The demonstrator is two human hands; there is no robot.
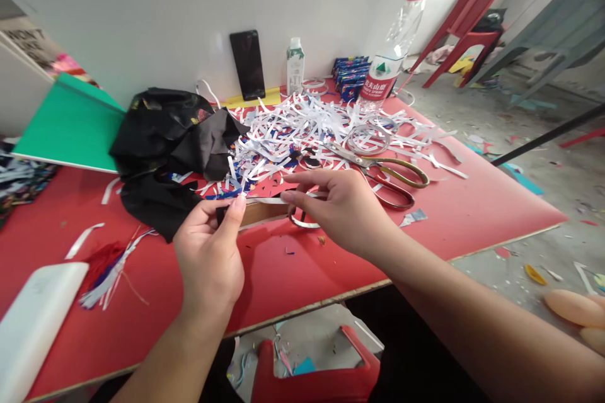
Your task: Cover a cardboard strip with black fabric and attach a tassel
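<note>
A brown piece is held by its left end between the closed thumb and fingers of the left hand. Along its upper edge, a white strip is pinched by the right hand, above the red table.

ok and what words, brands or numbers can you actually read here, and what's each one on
"农夫山泉": red label of the large water bottle
"SPRING": same label, below; the word before it is unclear
"WON'T": printed panel at upper left; the line beneath is unclear
Too small or blurred: print on the small white bottle and the blue packets
</note>
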